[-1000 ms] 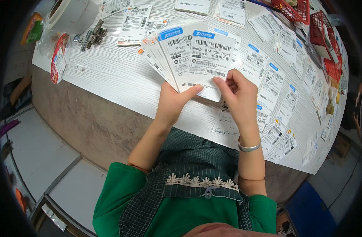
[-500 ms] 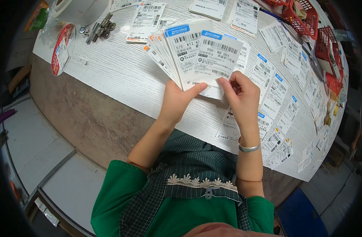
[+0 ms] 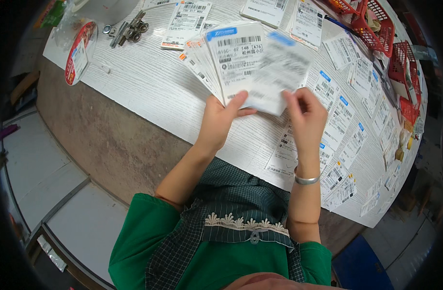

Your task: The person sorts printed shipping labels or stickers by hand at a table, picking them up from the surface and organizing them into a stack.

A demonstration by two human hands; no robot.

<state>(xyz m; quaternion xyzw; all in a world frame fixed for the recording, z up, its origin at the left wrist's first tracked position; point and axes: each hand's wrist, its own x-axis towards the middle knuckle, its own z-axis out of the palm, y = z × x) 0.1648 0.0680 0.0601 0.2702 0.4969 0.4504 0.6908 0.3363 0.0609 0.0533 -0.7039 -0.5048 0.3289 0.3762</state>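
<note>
My left hand grips a fanned stack of shipping labels, thumb on the front and fingers behind. The front label is white with a blue header and a barcode; several edges with orange marks fan out at its left. Between thumb and fingers my right hand pinches one label by its lower right corner. That label is smeared by motion and overlaps the right side of the stack. A silver bracelet circles my right wrist.
Rows of laid-out labels cover the white table's right side. Label piles lie beyond my hands. Red plastic baskets stand at the far right. At the far left are a metal clip-like part, a red oval card and a pale bucket.
My right hand has moved rightward with the pinched label, sliding it off the stack. A different label now shows at the front under my left thumb.
</note>
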